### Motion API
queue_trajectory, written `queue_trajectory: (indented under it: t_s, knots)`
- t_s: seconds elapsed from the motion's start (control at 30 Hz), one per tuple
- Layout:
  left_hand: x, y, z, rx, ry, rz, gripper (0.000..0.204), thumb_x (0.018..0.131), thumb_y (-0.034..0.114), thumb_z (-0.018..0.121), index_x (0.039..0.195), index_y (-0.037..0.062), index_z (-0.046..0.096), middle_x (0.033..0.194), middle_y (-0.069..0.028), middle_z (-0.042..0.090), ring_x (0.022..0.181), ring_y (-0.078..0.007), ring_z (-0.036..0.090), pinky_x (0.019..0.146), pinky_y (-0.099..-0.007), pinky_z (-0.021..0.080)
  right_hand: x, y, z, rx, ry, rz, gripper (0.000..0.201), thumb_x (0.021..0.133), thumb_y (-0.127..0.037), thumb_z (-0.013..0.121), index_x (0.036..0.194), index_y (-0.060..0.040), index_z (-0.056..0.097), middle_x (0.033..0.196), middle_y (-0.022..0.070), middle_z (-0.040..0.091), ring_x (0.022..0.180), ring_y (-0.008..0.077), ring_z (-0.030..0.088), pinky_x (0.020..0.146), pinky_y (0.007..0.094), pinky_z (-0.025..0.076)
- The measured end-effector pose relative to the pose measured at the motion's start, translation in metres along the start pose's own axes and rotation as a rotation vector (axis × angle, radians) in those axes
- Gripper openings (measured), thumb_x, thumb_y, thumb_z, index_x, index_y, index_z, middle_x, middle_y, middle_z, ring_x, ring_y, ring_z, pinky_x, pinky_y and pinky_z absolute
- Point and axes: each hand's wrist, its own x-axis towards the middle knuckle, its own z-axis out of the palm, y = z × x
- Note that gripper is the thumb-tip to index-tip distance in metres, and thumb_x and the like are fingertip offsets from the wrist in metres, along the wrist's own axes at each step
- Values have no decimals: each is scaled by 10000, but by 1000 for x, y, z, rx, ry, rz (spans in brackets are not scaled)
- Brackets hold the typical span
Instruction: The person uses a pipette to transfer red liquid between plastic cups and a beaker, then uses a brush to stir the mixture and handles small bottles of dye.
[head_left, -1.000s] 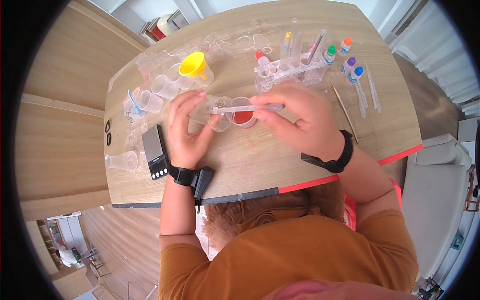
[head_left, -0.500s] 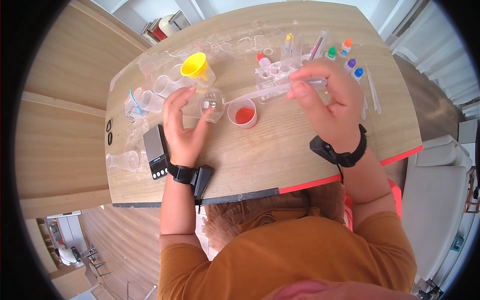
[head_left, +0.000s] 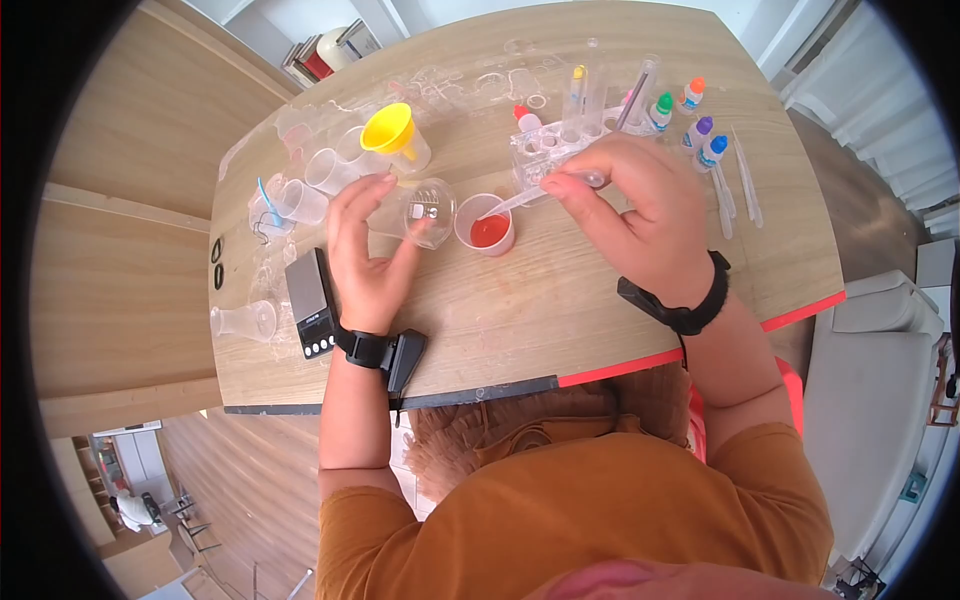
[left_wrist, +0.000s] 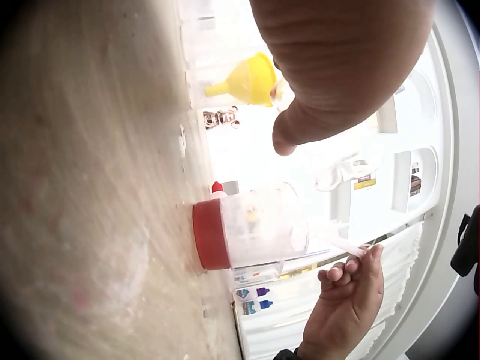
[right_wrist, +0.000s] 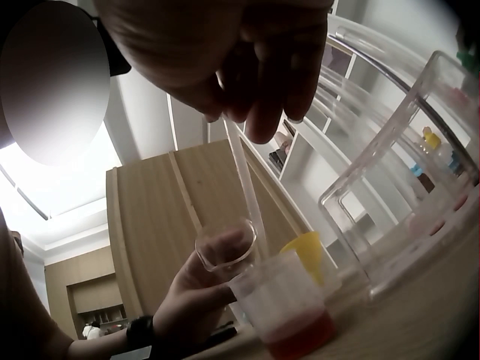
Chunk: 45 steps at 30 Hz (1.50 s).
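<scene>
My left hand (head_left: 365,250) holds a clear beaker (head_left: 432,205) with white printed marks, its thumb showing through the wall. To the right of it, a small translucent cup (head_left: 503,215) stands on the table with red liquid (head_left: 490,232) in the bottom. Between thumb and fingers, my right hand (head_left: 645,215) pinches a clear plastic dropper pipette (head_left: 530,196), which slants down to the left with its tip at the cup's mouth. In the right wrist view the pipette (right_wrist: 244,176) runs down towards the cup (right_wrist: 277,289), and the beaker (right_wrist: 225,247) is close beside.
Behind the cup stands a clear test tube rack (head_left: 540,150). Dropper bottles (head_left: 711,150) and spare pipettes (head_left: 748,190) lie at the right. A yellow funnel (head_left: 388,130) sits in a cup at the back left, near more plastic cups (head_left: 303,203), a black scale (head_left: 312,300) and a flask (head_left: 245,322).
The pipette tip was over the beaker, then my right hand drew it back to the right and up. Now it is lowered to the cup. My left hand has barely moved.
</scene>
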Motion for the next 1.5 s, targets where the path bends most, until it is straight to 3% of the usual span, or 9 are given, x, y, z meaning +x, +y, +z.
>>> queue_trajectory:
  t_s: [0.27, 0.43, 0.63, 0.97, 1.03, 1.17, 1.23, 1.5]
  knots:
    - [0, 0, 0, 0, -17, 32, 592, 773, 48, 916, 1312, 72, 673, 1333, -126, 687, 1160, -270, 653, 970, -378, 531, 0, -2, -1, -7, -20, 6, 133, 902, -117, 838, 926, -56, 722, 836, 73, 704, 678, 231, 664, 600, 327, 506]
    - [0, 0, 0, -1, -36, 34, 593, 773, 46, 918, 1311, 78, 670, 1334, -135, 689, 1199, -293, 658, 994, -390, 532, 0, -1, -5, 132, 132, -54, 115, 893, -69, 827, 929, -48, 720, 830, 69, 714, 696, 184, 668, 620, 299, 514]
    - [1, 5, 0, 11, -50, 73, 594, 769, 28, 917, 1309, 78, 674, 1329, -150, 690, 1238, -336, 658, 1057, -430, 523, 1, -6, -2, 97, 39, -25, 102, 896, -56, 814, 931, -46, 719, 841, 69, 724, 704, 191, 676, 640, 296, 528]
    - [0, 4, 0, 12, -54, 79, 593, 771, 41, 917, 1313, 79, 679, 1325, -147, 689, 1215, -319, 660, 1037, -411, 526, 1, -5, -2, 80, 39, -36, 104, 895, -71, 814, 927, -47, 718, 840, 73, 723, 702, 186, 690, 626, 299, 530]
    - [-1, 3, 0, -62, -61, -41, 619, 760, 56, 923, 1327, 77, 676, 1326, -127, 687, 1193, -273, 655, 1016, -380, 519, 0, -4, -2, 57, 38, -34, 108, 895, -68, 814, 946, -48, 720, 855, 74, 729, 690, 185, 694, 622, 299, 533]
    - [-3, 1, 2, -119, -50, -132, 623, 733, 71, 939, 1302, 41, 688, 1292, -137, 704, 1147, -285, 663, 949, -371, 528, -1, -2, 3, 83, 93, -13, 107, 904, -84, 812, 966, -58, 728, 869, 68, 733, 682, 182, 695, 624, 292, 535]
    - [-8, -7, 3, -144, -79, -180, 651, 788, 72, 922, 1375, 33, 644, 1347, -103, 680, 1218, -199, 626, 1039, -359, 497, -2, 0, 5, 75, 10, 89, 107, 917, -121, 809, 977, -71, 736, 883, 57, 735, 696, 179, 697, 626, 297, 534]
    - [-9, -8, 8, -286, -126, -364, 641, 861, 65, 885, 1432, 12, 599, 1415, -132, 663, 1313, -228, 617, 1114, -380, 471, -7, -4, 9, 60, -137, 125, 177, 949, -234, 796, 1026, -85, 741, 887, 55, 728, 727, 199, 707, 621, 326, 529]
